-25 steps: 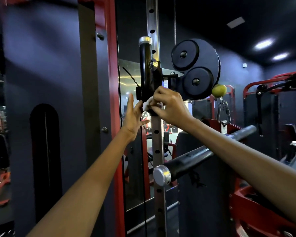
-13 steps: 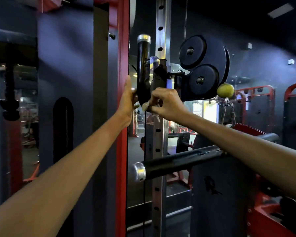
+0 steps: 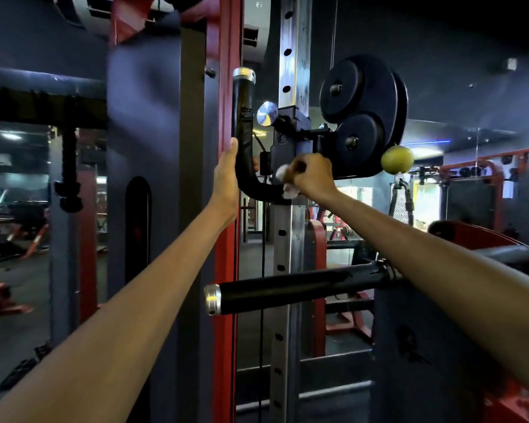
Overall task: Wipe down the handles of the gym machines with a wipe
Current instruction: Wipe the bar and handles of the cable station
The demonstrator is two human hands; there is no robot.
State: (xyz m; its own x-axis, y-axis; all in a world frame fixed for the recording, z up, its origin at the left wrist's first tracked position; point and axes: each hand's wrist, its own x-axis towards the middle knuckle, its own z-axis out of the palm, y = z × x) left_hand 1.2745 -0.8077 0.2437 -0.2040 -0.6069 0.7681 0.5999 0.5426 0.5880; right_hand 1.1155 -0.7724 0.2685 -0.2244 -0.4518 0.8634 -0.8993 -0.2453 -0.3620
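A black L-shaped handle [image 3: 242, 117] with a silver end cap stands upright on the cable machine's carriage, bending right at its foot. My left hand [image 3: 226, 175] lies flat against the handle's left side, fingers straight. My right hand [image 3: 310, 177] grips a crumpled white wipe [image 3: 286, 181] and presses it on the handle's lower horizontal part, beside the perforated steel column [image 3: 290, 233].
A second black handle bar [image 3: 287, 290] with a silver cap juts out horizontally below my right arm. Black pulley wheels [image 3: 361, 114], a yellow-green ball [image 3: 397, 159] and a carabiner [image 3: 403, 196] hang at the right. A red frame post [image 3: 226, 270] stands at the left.
The camera has shifted right and closer. My left hand moved from open beside the handle to flat against its left side. My right hand slid the wipe down to the handle's lower bend.
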